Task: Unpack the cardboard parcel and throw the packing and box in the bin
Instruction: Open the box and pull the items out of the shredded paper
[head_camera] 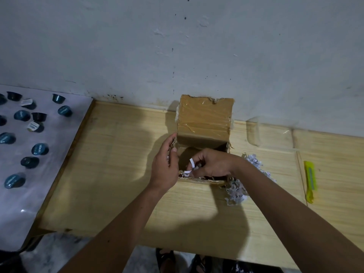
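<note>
Carefully Emptying the Shredded Paper From the Parcel

Now the cardboard parcel [203, 142] stands open on the wooden worktop [122, 164], close to the wall, its taped lid [204, 115] folded up and back. The left hand [166, 166] lies against the parcel's left wall with its fingers extended and nothing held, steadying it. The right hand [211, 163] reaches into the opening, its grip pinched together on a few strips of shredded paper [190, 167]. A heap of shredded packing [239, 189] already lies on the worktop just beside the parcel's right side, partly under the right forearm.

To do this step well, I would take fuller handfuls rather than single strips, since light curls scatter and cling to fingers. The steadying hand should press the wall down, because a nearly empty box looks light enough to lift with the pull. Lift each handful straight up and set it on the same heap, so one gather later carries everything to the bin, which is not in view. Whether shreds remain at the bottom is hidden by the right hand, so feel into the corners before folding the box.

The yellow utility knife [310, 181] lies well to the right; keep the growing heap from covering it. The dark capsules [39, 149] sit apart on the white sheet [63, 134] to the left.
</note>
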Demonstrator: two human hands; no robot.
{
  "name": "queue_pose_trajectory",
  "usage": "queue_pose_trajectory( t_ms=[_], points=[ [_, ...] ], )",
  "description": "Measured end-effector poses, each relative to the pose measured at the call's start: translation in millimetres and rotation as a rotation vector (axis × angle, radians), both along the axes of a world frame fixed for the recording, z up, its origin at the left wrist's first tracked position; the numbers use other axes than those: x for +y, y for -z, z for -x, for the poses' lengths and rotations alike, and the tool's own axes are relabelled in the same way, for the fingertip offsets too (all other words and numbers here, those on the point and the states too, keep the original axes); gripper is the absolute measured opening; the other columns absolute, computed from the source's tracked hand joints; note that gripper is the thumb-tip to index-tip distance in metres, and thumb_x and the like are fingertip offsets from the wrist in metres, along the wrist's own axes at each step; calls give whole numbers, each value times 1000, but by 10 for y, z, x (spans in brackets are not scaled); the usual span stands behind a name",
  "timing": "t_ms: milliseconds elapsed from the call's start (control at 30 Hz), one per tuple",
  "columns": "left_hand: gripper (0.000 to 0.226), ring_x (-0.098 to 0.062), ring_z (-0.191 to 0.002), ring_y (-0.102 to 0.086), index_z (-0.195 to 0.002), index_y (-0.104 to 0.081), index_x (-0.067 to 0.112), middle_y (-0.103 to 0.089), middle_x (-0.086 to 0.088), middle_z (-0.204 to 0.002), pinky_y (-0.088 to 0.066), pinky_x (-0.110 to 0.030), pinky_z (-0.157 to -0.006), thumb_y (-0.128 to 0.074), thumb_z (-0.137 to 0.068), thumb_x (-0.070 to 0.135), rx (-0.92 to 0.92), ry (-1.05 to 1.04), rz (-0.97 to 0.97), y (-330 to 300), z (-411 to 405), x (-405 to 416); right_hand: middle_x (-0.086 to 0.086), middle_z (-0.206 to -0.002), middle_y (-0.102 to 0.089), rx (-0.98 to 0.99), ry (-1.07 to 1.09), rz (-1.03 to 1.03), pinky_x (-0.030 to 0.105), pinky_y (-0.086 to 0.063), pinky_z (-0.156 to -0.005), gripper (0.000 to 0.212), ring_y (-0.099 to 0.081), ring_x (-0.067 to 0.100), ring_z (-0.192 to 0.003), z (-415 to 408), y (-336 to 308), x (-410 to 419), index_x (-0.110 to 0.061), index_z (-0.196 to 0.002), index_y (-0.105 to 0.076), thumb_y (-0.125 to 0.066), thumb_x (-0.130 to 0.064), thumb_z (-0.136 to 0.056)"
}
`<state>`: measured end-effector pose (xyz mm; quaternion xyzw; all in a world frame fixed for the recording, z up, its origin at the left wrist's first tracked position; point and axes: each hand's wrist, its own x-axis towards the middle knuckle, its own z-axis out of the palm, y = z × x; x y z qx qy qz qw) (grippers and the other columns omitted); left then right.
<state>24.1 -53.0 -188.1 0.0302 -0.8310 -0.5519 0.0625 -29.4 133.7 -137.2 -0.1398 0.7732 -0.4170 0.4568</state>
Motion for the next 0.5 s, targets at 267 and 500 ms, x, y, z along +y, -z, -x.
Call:
queue_pose_trajectory(
  t_ms=[267,500],
  points=[
    [44,-1,-59,-56,-153,-46,33,-68,26,-94,-43,-17,-55,-43,-111,18,-47,11,-13,8,18,-36,9,-106,-78,81,163,100,43,-58,-92,12,-72,25,-93,-80,-271,380,-19,-100,-79,-81,-20,-88],
    [43,-3,-46,-48,-153,-45,32,-65,19,-82,-40,-16,-48,-40,-112,19,-73,-22,6,29,23,-1,2,-108,-78,45,370,229,34,-57,-90,17,-73,20,-96,-366,-419,966,-21,-100,-79,-82,-22,-84]
  ],
)
